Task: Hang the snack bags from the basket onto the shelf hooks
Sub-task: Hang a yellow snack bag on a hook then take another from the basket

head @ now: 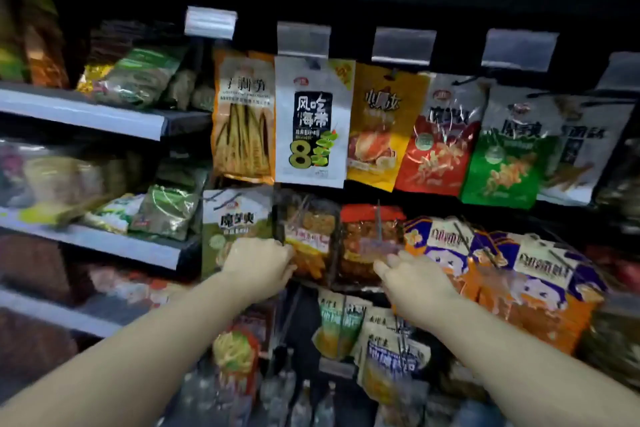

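A clear snack bag with orange strips and a red-white label [308,239] hangs in the middle row of hooks. My left hand [259,263] grips its left lower edge, fingers curled round it. Beside it hangs a clear bag of red snack [367,239] on a metal hook [379,218]. My right hand [412,277] reaches toward that red bag's lower right corner, fingers spread and relaxed, holding nothing. No basket is in view.
The top hook row carries a white seaweed bag [311,121], a yellow bag [381,125], then red and green bags. Orange-purple bags [485,260] crowd the right of my right hand. Flat shelves [90,114] with packets lie left. More bags hang below.
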The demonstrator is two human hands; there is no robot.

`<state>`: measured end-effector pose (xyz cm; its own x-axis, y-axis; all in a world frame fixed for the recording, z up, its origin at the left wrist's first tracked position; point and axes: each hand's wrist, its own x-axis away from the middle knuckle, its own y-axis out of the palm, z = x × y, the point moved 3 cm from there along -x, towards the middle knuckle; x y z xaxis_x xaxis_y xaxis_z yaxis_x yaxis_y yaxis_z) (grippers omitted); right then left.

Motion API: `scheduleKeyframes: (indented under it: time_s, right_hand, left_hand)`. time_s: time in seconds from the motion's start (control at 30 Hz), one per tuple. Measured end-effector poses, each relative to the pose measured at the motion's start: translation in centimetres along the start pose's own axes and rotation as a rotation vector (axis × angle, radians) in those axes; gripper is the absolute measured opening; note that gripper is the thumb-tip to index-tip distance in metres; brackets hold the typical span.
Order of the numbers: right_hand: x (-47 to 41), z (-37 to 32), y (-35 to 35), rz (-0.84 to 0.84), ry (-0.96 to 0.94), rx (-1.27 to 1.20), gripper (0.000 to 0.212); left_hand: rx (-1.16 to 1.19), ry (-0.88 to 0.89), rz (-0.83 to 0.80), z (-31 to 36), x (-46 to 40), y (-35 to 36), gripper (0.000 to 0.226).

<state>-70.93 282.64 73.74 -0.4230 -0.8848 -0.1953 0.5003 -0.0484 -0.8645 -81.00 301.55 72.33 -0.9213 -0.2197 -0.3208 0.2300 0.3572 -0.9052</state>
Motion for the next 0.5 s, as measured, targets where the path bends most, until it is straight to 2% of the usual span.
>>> scheduleKeyframes:
  time_s: [0.07, 0.17, 0.3, 0.43, 0.5]
  right_hand:
    - [1.9, -1.7, 2.8, 0.045, -0.045, -0.044, 0.048]
    - [4.9, -5.0, 7.6, 0.001, -0.113, -0.08, 0.044]
    - [9.0, -10.2, 17.3, -0.26, -0.147, -0.254, 0.031]
    - [13.5, -15.6, 27.0, -0.556, -0.196, -0.323, 0.039]
    - [15.4, -18.3, 31.5, -0.615, -0.212, -0.35, 0.039]
  left_hand:
    - [0.04, 0.0, -0.065, 2.4, 2.6, 2.9, 0.033]
    - [0.119, -0.017, -0.2, 5.7, 6.3, 8.5, 0.031]
    - [0.176, 0.012, -0.438, 10.2, 11.4, 18.4, 0.028]
    - [0.26, 0.045, -0.569, 14.5, 17.5, 28.6, 0.026]
    - [0.262, 0.054, -0.637, 16.7, 20.5, 33.2, 0.031]
